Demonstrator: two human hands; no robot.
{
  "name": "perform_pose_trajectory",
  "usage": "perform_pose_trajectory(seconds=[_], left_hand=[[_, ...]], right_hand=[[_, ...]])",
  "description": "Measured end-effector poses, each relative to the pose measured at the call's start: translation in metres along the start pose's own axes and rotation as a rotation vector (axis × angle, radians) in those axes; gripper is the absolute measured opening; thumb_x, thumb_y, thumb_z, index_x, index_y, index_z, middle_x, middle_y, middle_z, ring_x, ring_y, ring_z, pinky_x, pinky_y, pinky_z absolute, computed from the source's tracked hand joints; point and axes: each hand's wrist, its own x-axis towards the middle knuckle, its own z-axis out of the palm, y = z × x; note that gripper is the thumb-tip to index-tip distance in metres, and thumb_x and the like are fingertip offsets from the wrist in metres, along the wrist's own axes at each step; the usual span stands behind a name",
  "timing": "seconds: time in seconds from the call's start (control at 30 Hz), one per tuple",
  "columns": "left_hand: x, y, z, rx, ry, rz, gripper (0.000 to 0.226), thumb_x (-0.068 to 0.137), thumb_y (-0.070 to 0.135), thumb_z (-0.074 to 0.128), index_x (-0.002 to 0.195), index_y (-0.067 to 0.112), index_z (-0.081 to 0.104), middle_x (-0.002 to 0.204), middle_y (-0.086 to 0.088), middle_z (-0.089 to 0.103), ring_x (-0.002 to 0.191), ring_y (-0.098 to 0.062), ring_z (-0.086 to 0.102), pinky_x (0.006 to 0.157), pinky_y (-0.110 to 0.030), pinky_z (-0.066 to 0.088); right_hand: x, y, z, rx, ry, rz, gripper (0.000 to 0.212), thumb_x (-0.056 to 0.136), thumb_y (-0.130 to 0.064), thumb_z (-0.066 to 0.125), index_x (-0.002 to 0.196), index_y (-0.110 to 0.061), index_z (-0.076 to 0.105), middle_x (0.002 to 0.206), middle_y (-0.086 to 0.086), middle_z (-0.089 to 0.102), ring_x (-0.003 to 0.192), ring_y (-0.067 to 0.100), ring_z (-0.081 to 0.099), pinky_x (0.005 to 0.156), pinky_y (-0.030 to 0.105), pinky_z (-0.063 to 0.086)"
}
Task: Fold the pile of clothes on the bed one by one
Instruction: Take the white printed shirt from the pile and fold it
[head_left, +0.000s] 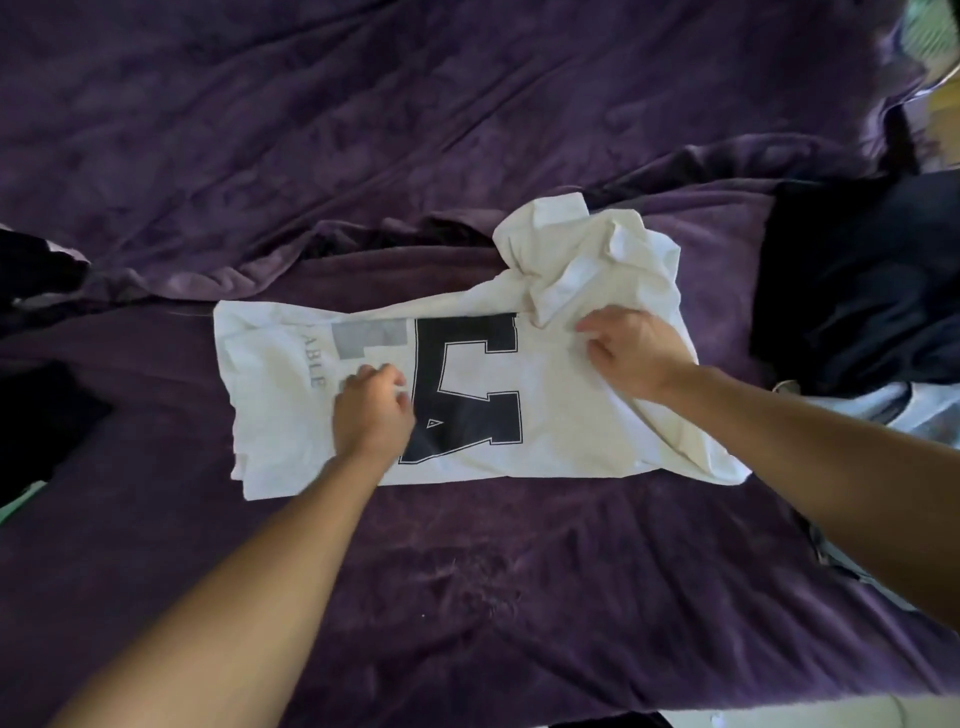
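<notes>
White T-shirt (561, 410) flat on rumpled purple bedspread (467, 571), dark clothes (857, 280) right of it. Right hand (634, 351) pinches its fabric; left hand (371, 410) on it, hold unclear.

Bare left forearm (234, 597) and bare right forearm (831, 467); left grip (371, 410) and right grip (631, 351) bare too

1 white tee (545, 395). 2 hands on it: left hand (371, 410), right hand (634, 351). 1 navy garment (857, 280) at right, 1 dark heap (36, 405) at left, 1 pale cloth (930, 410), 1 purple bed cover (415, 130).
</notes>
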Motion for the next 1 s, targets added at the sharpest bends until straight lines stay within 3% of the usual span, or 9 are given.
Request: perform_pose_trajectory(seconds=[0.1, 0.23, 0.43, 0.5, 0.57, 0.67, 0.77, 0.87, 1.0], left_hand=[[0.025, 0.042, 0.011, -0.101, -0.025, 0.077, 0.017, 0.088, 0.016, 0.058, 0.103, 0.011, 0.064, 0.109, -0.012, 0.059, 0.101, -0.032, 0.056, 0.084, -0.041, 0.048], [0.087, 0.096, 0.008, -0.224, 0.021, 0.079, 0.024, 0.087, 0.023, 0.061, 0.109, 0.013, 0.061, 0.114, -0.011, 0.059, 0.106, -0.029, 0.056, 0.087, -0.037, 0.046], [0.161, 0.172, 0.011, -0.511, -0.257, -0.059, 0.072, 0.075, 0.024, 0.077, 0.138, 0.016, 0.043, 0.125, -0.001, 0.052, 0.113, -0.016, 0.051, 0.091, -0.027, 0.045], [0.166, 0.189, 0.011, -0.563, -0.267, -0.021, 0.031, 0.072, 0.011, 0.074, 0.1, 0.014, 0.063, 0.089, 0.003, 0.053, 0.08, -0.011, 0.053, 0.063, -0.026, 0.042], [0.157, 0.198, 0.003, -0.503, -0.079, 0.208, 0.014, 0.071, 0.006, 0.065, 0.064, 0.011, 0.054, 0.065, 0.002, 0.044, 0.061, -0.011, 0.041, 0.053, -0.026, 0.03], [0.106, 0.18, -0.002, -0.264, 0.168, 0.715, 0.008, 0.069, 0.002, 0.058, 0.072, 0.005, 0.065, 0.086, -0.01, 0.058, 0.079, -0.024, 0.053, 0.069, -0.031, 0.043], [0.038, 0.137, 0.014, -0.043, 0.012, 1.02, 0.018, 0.065, -0.008, 0.064, 0.079, 0.003, 0.07, 0.097, -0.017, 0.063, 0.087, -0.036, 0.059, 0.074, -0.041, 0.051], [0.0, 0.111, 0.032, 0.124, -0.399, 0.958, 0.007, 0.081, 0.005, 0.064, 0.085, 0.005, 0.07, 0.093, -0.011, 0.063, 0.09, -0.029, 0.06, 0.072, -0.042, 0.052], [0.019, 0.125, 0.04, -0.152, 0.008, 0.72, 0.012, 0.083, 0.013, 0.065, 0.072, 0.007, 0.062, 0.077, -0.008, 0.057, 0.071, -0.027, 0.057, 0.053, -0.031, 0.047]], right_hand=[[0.026, 0.005, -0.005, 0.093, 0.094, 0.056, 0.057, 0.09, -0.013, 0.05, 0.145, -0.028, 0.04, 0.156, 0.0, 0.029, 0.129, 0.024, 0.046, 0.098, 0.04, 0.044], [0.044, 0.019, -0.027, 0.121, 0.356, 0.256, 0.065, 0.088, -0.02, 0.057, 0.146, -0.033, 0.031, 0.161, -0.002, 0.012, 0.123, 0.026, 0.052, 0.085, 0.044, 0.05], [0.034, 0.042, -0.022, 0.309, 0.272, 0.478, 0.079, 0.079, -0.041, 0.071, 0.145, -0.03, 0.029, 0.142, 0.0, 0.044, 0.125, 0.025, 0.047, 0.097, 0.043, 0.044], [0.035, 0.049, -0.019, 0.425, 0.282, 0.521, 0.075, 0.077, -0.04, 0.073, 0.141, -0.029, 0.037, 0.127, -0.004, 0.057, 0.116, 0.022, 0.054, 0.095, 0.037, 0.044], [0.032, 0.056, -0.02, 0.503, 0.331, 0.573, 0.064, 0.076, -0.038, 0.072, 0.133, -0.03, 0.046, 0.108, -0.016, 0.063, 0.105, 0.014, 0.059, 0.086, 0.027, 0.043], [0.02, 0.068, -0.02, 0.546, 0.363, 0.652, 0.048, 0.077, -0.036, 0.065, 0.123, -0.03, 0.055, 0.092, -0.018, 0.065, 0.097, 0.012, 0.063, 0.081, 0.025, 0.044], [0.0, 0.077, -0.015, 0.503, 0.352, 0.682, 0.043, 0.081, -0.034, 0.061, 0.124, -0.028, 0.057, 0.096, -0.014, 0.065, 0.099, 0.016, 0.061, 0.08, 0.026, 0.042], [-0.019, 0.084, -0.006, 0.474, 0.344, 0.692, 0.04, 0.086, -0.036, 0.059, 0.124, -0.025, 0.058, 0.101, -0.006, 0.067, 0.101, 0.022, 0.061, 0.083, 0.031, 0.044], [-0.033, 0.092, 0.006, 0.494, 0.341, 0.709, 0.03, 0.09, -0.051, 0.052, 0.091, -0.024, 0.065, 0.077, -0.011, 0.062, 0.08, 0.018, 0.06, 0.066, 0.027, 0.038]])
